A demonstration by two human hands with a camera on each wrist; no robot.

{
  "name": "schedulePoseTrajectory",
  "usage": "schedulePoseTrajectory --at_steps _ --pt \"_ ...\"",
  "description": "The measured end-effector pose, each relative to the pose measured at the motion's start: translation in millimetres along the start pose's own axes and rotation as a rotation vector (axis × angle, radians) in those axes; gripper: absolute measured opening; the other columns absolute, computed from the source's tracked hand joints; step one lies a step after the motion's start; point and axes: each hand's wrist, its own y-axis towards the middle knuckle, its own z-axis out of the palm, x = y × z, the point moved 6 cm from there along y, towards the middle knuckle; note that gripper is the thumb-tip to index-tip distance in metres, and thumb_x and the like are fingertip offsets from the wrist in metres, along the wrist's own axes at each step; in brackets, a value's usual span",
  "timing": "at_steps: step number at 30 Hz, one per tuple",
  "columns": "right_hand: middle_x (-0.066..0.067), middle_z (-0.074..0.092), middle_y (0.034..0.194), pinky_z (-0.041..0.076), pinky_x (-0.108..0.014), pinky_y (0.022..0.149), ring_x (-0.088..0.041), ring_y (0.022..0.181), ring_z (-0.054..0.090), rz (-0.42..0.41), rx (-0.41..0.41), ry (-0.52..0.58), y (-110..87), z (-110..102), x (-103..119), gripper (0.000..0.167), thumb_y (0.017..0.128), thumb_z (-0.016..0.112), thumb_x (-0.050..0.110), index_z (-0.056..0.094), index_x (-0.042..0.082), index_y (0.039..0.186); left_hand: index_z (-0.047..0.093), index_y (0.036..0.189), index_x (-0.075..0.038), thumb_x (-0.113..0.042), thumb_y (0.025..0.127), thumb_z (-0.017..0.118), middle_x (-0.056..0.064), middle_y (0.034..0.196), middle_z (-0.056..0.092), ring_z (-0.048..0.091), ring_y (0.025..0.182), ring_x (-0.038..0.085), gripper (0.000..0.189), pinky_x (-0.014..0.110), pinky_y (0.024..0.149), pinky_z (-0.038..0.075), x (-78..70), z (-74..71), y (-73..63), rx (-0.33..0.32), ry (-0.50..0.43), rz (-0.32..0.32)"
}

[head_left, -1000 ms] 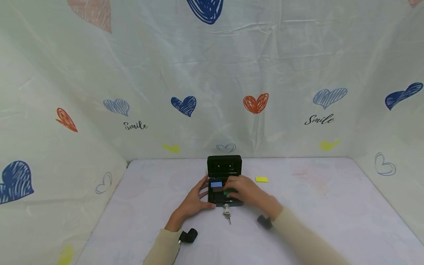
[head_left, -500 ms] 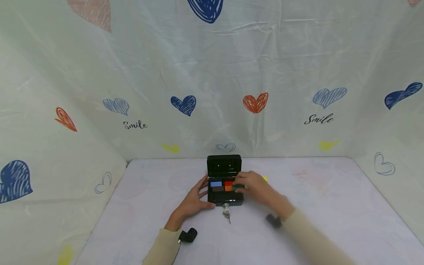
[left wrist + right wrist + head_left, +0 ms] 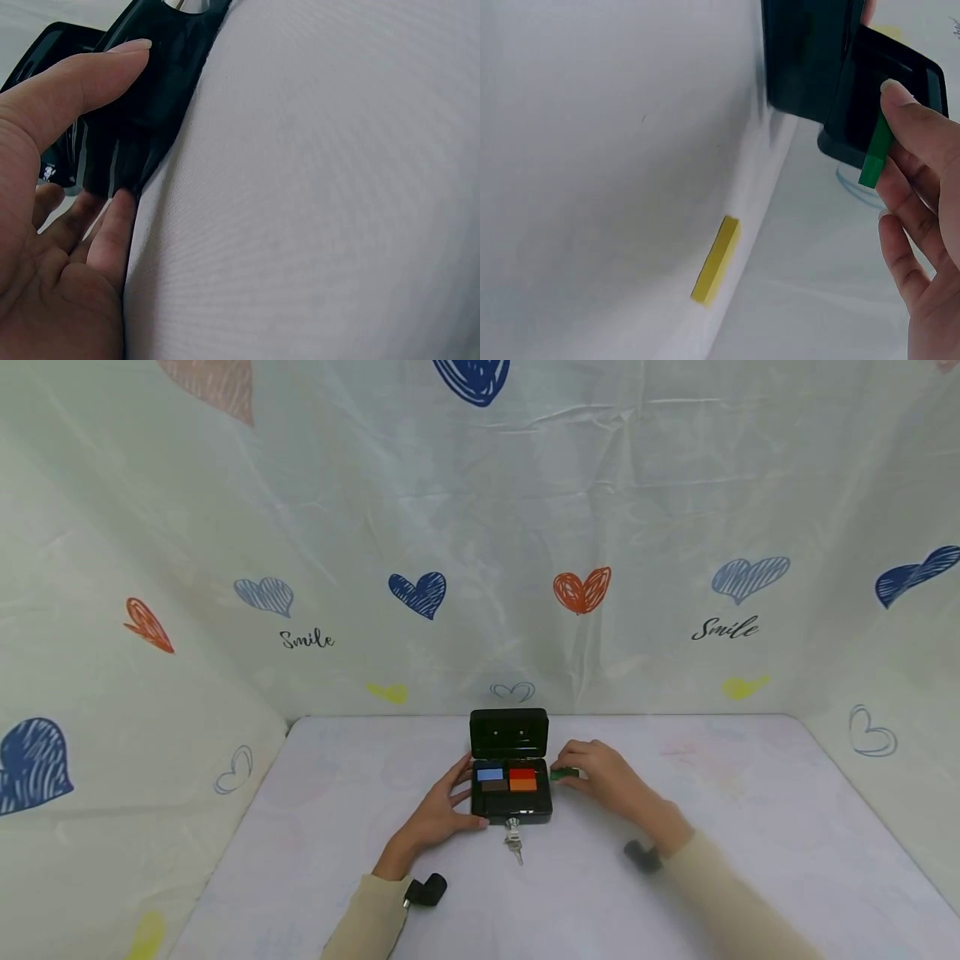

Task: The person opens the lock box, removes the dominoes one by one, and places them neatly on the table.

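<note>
Green block (image 3: 565, 773): just right of the black box (image 3: 517, 811); a second ago it was within the box's outline.
Right hand (image 3: 606, 777): pinches the green block between thumb and fingers, shifted rightward.
Left hand (image 3: 433, 820): unmoved, fingers spread along the box's left side, thumb at its near edge.
Box contents: blue (image 3: 490, 774), brown (image 3: 493, 786), red (image 3: 522, 774) and orange (image 3: 523, 785) blocks; red and orange now fully uncovered.
Yellow block (image 3: 716, 261): on the table (image 3: 750, 827), right of the box.
</note>
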Motion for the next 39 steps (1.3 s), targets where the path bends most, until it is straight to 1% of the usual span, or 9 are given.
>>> schedulePoseTrajectory --at_steps 11,18,23,26,32,39 --pt "0.004 0.072 0.093 0.063 -0.036 0.08 -0.016 0.086 0.07 0.072 0.033 -0.002 -15.0 -2.7 -20.9 0.026 0.076 0.093 0.002 0.082 0.009 0.099 0.021 0.17 -0.015 -0.001 0.082 0.09 0.024 0.165 0.037 0.048 0.145 0.047 0.113 0.05 0.115 0.049 -0.2 0.1 -0.6 0.005 -0.007 -0.014" --pt "0.005 0.072 0.092 0.063 -0.038 0.081 -0.015 0.085 0.07 0.086 0.052 -0.011 -22.8 -1.4 -33.9 0.024 0.077 0.092 0.002 0.082 0.009 0.097 0.02 0.17 -0.014 -0.001 0.082 0.09 0.024 0.165 0.037 0.048 0.146 0.047 0.113 0.05 0.116 0.049 -1.5 -0.1 -1.4 0.006 0.001 -0.013" --pt "0.005 0.071 0.091 0.063 -0.039 0.081 -0.016 0.084 0.071 0.103 0.072 -0.023 -26.5 0.3 -42.3 0.022 0.077 0.092 0.002 0.081 0.009 0.095 0.02 0.17 -0.014 -0.001 0.083 0.089 0.025 0.165 0.036 0.048 0.145 0.047 0.113 0.05 0.115 0.05 -2.6 -0.1 -2.0 0.006 0.0 -0.013" --pt "0.004 0.072 0.091 0.063 -0.04 0.081 -0.017 0.084 0.071 0.128 0.089 -0.021 -28.5 1.0 -45.6 0.021 0.077 0.092 0.002 0.081 0.009 0.094 0.02 0.17 -0.013 -0.001 0.083 0.089 0.025 0.165 0.036 0.048 0.145 0.047 0.113 0.05 0.115 0.049 -2.6 0.1 -2.0 0.008 -0.005 -0.01" --pt "0.005 0.071 0.091 0.063 -0.04 0.08 -0.017 0.084 0.072 0.143 0.102 -0.023 -30.6 0.1 -48.0 0.021 0.077 0.092 0.003 0.082 0.009 0.094 0.02 0.17 -0.013 -0.001 0.082 0.09 0.025 0.165 0.036 0.048 0.145 0.047 0.113 0.05 0.116 0.049 -2.4 0.3 -1.7 0.004 0.003 -0.009" --pt "0.006 0.071 0.092 0.064 -0.04 0.081 -0.017 0.086 0.071 0.196 0.161 -0.013 -30.5 0.7 -53.4 0.02 0.079 0.09 0.003 0.081 0.009 0.096 0.02 0.17 -0.014 -0.001 0.082 0.09 0.024 0.165 0.037 0.048 0.145 0.046 0.113 0.05 0.116 0.049 -2.8 0.1 -1.7 0.003 -0.001 -0.01"
